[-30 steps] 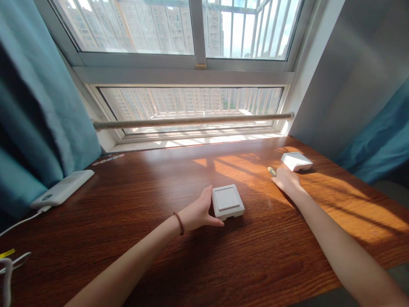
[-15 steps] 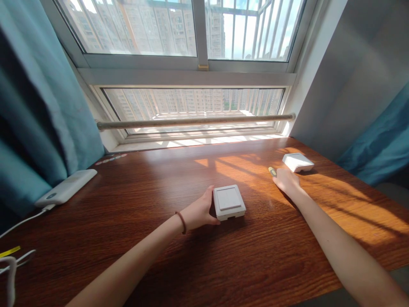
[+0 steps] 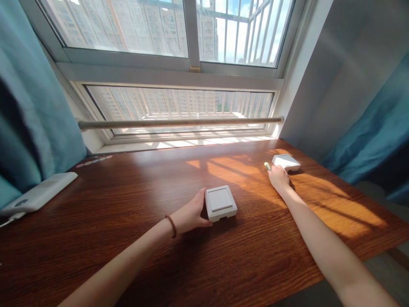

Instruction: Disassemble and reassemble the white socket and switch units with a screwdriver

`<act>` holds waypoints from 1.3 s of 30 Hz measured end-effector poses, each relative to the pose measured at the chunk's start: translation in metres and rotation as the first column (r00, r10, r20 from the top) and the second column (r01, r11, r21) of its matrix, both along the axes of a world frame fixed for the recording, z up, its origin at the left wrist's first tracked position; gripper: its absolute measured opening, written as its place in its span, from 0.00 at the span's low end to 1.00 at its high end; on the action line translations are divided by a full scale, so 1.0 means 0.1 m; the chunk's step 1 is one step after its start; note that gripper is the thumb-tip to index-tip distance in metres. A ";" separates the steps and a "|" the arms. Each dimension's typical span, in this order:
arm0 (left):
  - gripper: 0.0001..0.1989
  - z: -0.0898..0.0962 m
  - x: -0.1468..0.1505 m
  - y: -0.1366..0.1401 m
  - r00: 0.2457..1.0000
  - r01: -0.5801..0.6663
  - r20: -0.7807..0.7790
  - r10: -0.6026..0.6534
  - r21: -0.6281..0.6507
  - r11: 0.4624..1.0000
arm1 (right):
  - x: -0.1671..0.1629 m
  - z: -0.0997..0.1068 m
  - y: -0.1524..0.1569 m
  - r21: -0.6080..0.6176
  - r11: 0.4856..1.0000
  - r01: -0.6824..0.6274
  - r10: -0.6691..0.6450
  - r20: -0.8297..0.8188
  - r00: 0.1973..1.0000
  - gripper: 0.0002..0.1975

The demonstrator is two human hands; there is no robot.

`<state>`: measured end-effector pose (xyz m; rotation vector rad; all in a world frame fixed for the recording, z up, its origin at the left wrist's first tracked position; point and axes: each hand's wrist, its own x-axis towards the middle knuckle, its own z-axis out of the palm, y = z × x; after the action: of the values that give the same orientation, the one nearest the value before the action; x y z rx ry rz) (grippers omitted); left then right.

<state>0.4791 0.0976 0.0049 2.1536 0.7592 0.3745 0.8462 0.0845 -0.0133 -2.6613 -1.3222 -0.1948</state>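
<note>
My left hand (image 3: 190,213) grips the left side of a white wall switch on its square mounting box (image 3: 221,204). Its fingers reach around the far left corner and its thumb lies by the near left one. The switch sits face up on the brown wooden table. Farther off to the right, my right hand (image 3: 279,177) is closed around a small object with a yellowish end (image 3: 267,166); the rest is hidden in the fingers, so its kind is unclear. Just behind that hand lies a second white switch box (image 3: 286,162), close to the fingers.
A white power bank (image 3: 41,192) with a cable plugged in lies at the table's left edge, beside a blue curtain (image 3: 38,106). A metal rail (image 3: 179,123) crosses the window beyond the table (image 3: 143,179). Another blue curtain (image 3: 370,136) hangs at right.
The whole view has shifted, so things appear farther left. My left hand keeps its grip on the switch. The right hand stays near the second box with the small object in it.
</note>
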 end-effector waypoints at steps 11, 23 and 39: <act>0.53 -0.03 -0.01 -0.01 1.000 -0.016 0.012 0.016 0.005 1.000 | -0.02 0.00 -0.04 0.121 0.992 -0.045 0.050 -0.036 0.998 0.18; 0.48 -0.06 -0.02 0.02 0.999 -0.036 0.003 0.036 0.081 0.996 | -1.08 0.04 -0.29 0.423 0.429 -0.798 0.750 -0.659 0.054 0.65; 0.44 0.01 0.00 0.01 0.998 -0.049 0.041 0.045 0.108 0.993 | -1.19 -0.01 -0.31 0.571 0.443 -0.691 0.729 -0.678 -0.092 0.58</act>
<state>0.4793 0.0991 0.0058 2.2264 0.7847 0.4902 0.7270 0.0534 -0.0147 -1.0406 -1.8894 1.1795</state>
